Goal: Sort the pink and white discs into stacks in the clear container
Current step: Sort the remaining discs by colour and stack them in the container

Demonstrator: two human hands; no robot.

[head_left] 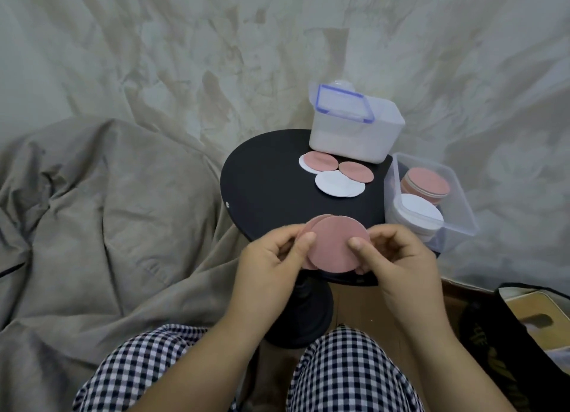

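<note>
Pinched at the edges between left hand [271,263] and right hand [401,260], thumbs on top: a few pink discs [336,245], fanned and facing up (two or three edges showing at the left). In the clear container [465,217], side by side: a pink stack [427,183] farther back, a white stack [419,214] nearer. Loose and flat on the table [265,189]: a pink disc [319,161] overlapping a white disc [303,166], a second pink disc [356,171] just beside it, touching overlapped white discs [334,184] (count unclear).
</note>
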